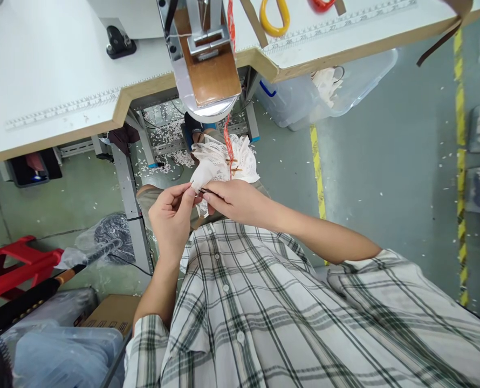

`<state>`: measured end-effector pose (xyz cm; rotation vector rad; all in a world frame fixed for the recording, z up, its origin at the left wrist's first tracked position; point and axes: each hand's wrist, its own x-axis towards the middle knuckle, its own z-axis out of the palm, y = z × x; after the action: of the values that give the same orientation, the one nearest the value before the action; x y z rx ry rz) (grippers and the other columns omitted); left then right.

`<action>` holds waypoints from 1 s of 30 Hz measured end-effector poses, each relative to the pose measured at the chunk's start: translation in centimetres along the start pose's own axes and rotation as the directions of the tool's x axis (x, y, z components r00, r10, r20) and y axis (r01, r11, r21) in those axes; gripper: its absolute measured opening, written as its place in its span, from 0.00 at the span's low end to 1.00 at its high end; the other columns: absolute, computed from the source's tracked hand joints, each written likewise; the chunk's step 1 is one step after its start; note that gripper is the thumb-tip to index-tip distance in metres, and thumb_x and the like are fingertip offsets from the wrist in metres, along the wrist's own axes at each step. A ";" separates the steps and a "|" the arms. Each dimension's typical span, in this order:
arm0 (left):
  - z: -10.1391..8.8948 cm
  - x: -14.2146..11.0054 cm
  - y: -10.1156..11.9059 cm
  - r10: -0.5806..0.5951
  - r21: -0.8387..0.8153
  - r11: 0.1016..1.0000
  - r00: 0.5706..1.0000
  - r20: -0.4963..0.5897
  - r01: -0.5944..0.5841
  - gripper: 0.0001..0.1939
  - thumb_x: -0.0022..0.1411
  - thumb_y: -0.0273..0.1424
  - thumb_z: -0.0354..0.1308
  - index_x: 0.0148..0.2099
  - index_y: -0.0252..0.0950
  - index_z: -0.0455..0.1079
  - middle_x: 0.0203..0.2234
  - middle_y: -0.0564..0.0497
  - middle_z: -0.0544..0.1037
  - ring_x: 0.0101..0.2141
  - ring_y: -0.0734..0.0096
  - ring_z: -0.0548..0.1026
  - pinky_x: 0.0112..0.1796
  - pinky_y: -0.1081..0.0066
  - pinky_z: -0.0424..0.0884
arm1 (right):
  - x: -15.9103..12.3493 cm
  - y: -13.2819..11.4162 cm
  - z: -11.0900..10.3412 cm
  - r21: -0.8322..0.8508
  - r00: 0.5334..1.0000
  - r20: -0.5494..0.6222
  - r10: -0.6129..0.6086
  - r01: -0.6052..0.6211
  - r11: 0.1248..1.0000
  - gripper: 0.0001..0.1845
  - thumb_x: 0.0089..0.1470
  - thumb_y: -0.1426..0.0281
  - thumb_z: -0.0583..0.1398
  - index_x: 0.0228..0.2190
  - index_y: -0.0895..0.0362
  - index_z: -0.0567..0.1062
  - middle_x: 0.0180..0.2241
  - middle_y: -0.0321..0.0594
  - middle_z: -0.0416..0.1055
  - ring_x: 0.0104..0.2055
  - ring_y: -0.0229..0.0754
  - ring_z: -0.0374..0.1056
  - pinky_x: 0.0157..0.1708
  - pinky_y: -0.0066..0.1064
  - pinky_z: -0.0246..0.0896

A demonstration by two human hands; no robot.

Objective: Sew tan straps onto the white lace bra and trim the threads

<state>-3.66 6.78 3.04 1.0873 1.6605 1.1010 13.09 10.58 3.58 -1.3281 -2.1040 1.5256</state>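
Observation:
My left hand (172, 213) pinches the edge of a white lace fabric piece (203, 173) between thumb and fingers. Close beside it, my right hand (238, 200) is closed with its fingertips at the same edge. A thin dark tip (202, 189) shows at those fingers; its kind is too small to make out. More of the ruffled white lace (246, 161) lies on my lap, beyond the hands. An orange-red strip (227, 137) hangs down from the sewing machine (213, 81) onto the lace.
The white table (62, 70) has a notched edge around the machine. Yellow-handled scissors (275, 17) lie on its right part. Below stands a clear plastic bin (292, 99) with white pieces. A red stool (19, 264) and plastic-wrapped goods are at left. White scraps litter the floor.

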 end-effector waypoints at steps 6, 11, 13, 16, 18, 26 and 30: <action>0.0 0.0 -0.1 0.001 0.003 1.000 1.000 -0.009 -0.001 0.09 0.62 0.34 0.65 0.42 0.35 0.79 0.32 0.50 0.84 0.31 0.71 0.83 0.36 0.73 0.81 | 0.0 0.2 0.1 0.003 1.000 0.006 -0.015 0.015 1.000 0.14 0.68 0.68 0.49 0.33 0.57 0.69 0.30 0.37 0.76 0.31 0.36 0.67 0.33 0.30 0.49; 0.2 -0.2 -0.2 0.002 0.005 1.000 1.000 -0.015 -0.002 0.09 0.63 0.34 0.65 0.43 0.36 0.78 0.32 0.51 0.84 0.32 0.70 0.83 0.37 0.71 0.81 | 0.2 0.0 -0.1 -0.041 1.000 0.013 -0.003 0.003 0.999 0.13 0.68 0.69 0.49 0.32 0.58 0.69 0.31 0.38 0.75 0.30 0.36 0.66 0.31 0.30 0.47; 0.3 -0.3 -0.3 0.013 0.028 1.000 1.000 -0.021 -0.013 0.09 0.63 0.35 0.64 0.43 0.36 0.78 0.33 0.50 0.84 0.32 0.70 0.83 0.38 0.70 0.81 | 0.2 0.0 -0.1 -0.056 1.000 0.012 0.001 0.000 0.998 0.13 0.68 0.70 0.49 0.32 0.58 0.69 0.30 0.38 0.75 0.30 0.36 0.65 0.31 0.30 0.46; 0.6 -0.5 -0.5 0.026 0.053 0.998 0.999 -0.033 -0.024 0.10 0.63 0.36 0.64 0.43 0.35 0.78 0.33 0.50 0.84 0.32 0.70 0.83 0.38 0.70 0.81 | 0.4 0.2 0.1 -0.043 1.000 0.007 0.006 -0.005 0.999 0.14 0.68 0.69 0.49 0.31 0.58 0.68 0.29 0.38 0.74 0.28 0.35 0.64 0.30 0.30 0.46; 0.7 -0.6 -0.7 0.013 0.053 0.999 0.999 -0.032 -0.011 0.11 0.63 0.37 0.64 0.43 0.35 0.78 0.33 0.50 0.84 0.31 0.70 0.83 0.36 0.71 0.81 | 0.4 0.5 0.3 -0.005 1.000 -0.003 0.004 -0.004 1.000 0.15 0.68 0.69 0.49 0.29 0.58 0.67 0.28 0.38 0.73 0.28 0.35 0.63 0.31 0.30 0.47; 0.7 -0.8 -0.8 0.006 -0.005 1.000 1.000 -0.011 -0.006 0.10 0.63 0.36 0.65 0.43 0.36 0.78 0.32 0.50 0.84 0.30 0.70 0.83 0.37 0.70 0.81 | 0.3 1.7 0.7 0.465 0.998 0.053 0.025 -0.047 0.884 0.20 0.69 0.64 0.46 0.27 0.57 0.66 0.23 0.33 0.69 0.24 0.32 0.60 0.29 0.28 0.53; 0.7 -1.2 -0.9 0.053 0.024 0.998 0.999 -0.001 -0.053 0.09 0.64 0.35 0.64 0.44 0.37 0.78 0.34 0.51 0.83 0.32 0.70 0.83 0.38 0.70 0.81 | 0.3 2.1 0.9 0.632 0.985 0.143 0.095 -0.165 0.758 0.18 0.69 0.63 0.47 0.30 0.57 0.66 0.22 0.30 0.63 0.18 0.29 0.51 0.20 0.25 0.47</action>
<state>-2.87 5.62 2.18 1.1522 1.6582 1.1181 13.50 10.34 1.30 -1.1500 -1.3175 2.1456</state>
